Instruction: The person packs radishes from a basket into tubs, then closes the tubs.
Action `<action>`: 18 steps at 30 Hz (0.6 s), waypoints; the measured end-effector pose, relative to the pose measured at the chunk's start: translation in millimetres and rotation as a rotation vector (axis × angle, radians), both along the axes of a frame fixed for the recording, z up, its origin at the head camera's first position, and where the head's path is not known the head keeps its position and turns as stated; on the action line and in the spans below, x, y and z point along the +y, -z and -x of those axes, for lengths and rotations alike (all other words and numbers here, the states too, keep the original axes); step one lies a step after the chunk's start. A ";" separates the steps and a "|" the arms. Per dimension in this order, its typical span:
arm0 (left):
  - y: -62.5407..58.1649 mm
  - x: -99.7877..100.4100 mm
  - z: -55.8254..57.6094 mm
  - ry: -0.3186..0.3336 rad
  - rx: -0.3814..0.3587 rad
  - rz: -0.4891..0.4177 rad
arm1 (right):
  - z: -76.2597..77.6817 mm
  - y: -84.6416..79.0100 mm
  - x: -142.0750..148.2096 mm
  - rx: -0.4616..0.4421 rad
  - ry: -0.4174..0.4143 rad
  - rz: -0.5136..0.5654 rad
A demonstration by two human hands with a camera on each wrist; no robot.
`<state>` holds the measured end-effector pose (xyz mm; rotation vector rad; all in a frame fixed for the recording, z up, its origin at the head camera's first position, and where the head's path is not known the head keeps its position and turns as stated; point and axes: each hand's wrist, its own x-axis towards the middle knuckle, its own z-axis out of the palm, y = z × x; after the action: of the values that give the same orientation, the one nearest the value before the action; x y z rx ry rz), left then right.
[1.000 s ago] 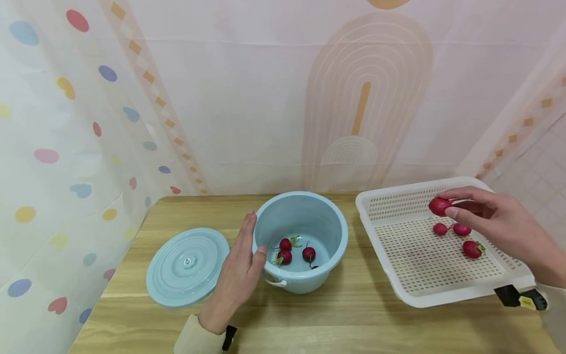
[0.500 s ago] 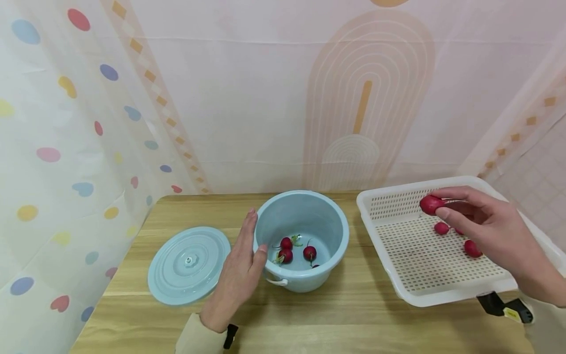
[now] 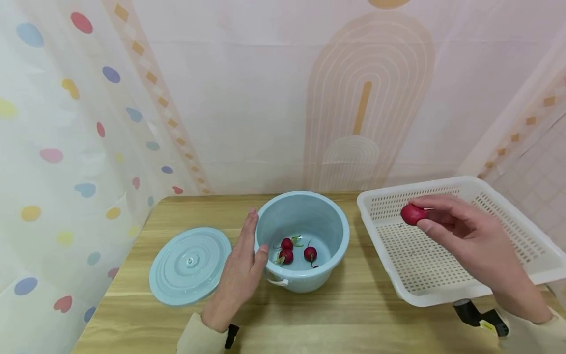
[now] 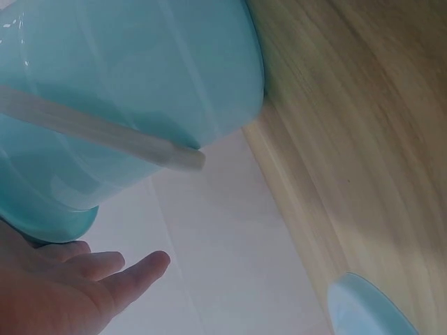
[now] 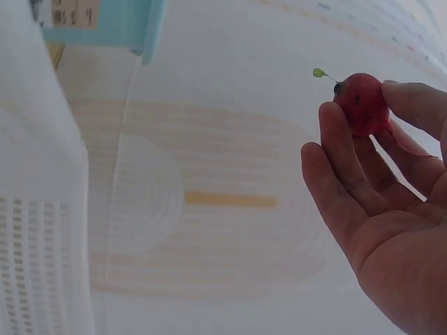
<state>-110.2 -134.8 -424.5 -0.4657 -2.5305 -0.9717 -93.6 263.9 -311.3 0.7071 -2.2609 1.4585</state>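
Observation:
My right hand [image 3: 468,236] pinches a red radish [image 3: 413,214] between thumb and fingers, above the white basket [image 3: 389,270]. In the right wrist view the radish [image 5: 364,105] shows a small green leaf and a thin root. My left hand [image 3: 240,270] rests along the left side of the light blue bucket [image 3: 302,282], fingers straight at its rim. Several radishes [image 3: 310,253] lie on the bucket's floor. From the left wrist, the hand [image 4: 77,279] appears beside the bucket's rim, near its white handle [image 4: 105,132]. The radishes inside the basket are hidden behind my right hand.
A round light blue lid [image 3: 191,265] lies on the wooden table [image 3: 336,319], left of the bucket. The basket stands to the bucket's right, with a strip of table between them. A patterned curtain [image 3: 247,98] hangs behind the table.
My right hand has moved left with the radish, toward the basket's left side. It now covers the radishes lying in the basket. My left hand has stayed at the bucket.

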 end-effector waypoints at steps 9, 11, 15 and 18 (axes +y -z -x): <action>-0.8 -0.4 0.2 -0.010 0.016 0.017 | -0.6 9.0 -30.9 0.042 -0.097 0.175; -0.8 -0.5 0.1 -0.012 0.016 0.027 | 1.3 12.3 -36.0 0.061 -0.151 0.229; -0.3 -1.5 -0.4 -0.017 0.022 0.039 | 2.2 14.4 -46.6 0.041 -0.164 0.231; -0.3 -2.3 -0.8 -0.021 0.028 0.037 | 2.5 16.0 -55.6 0.029 -0.136 0.181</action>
<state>-109.4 -137.1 -424.2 -0.4595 -2.5270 -0.9067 -96.1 208.3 -327.3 0.8318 -2.0620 1.6790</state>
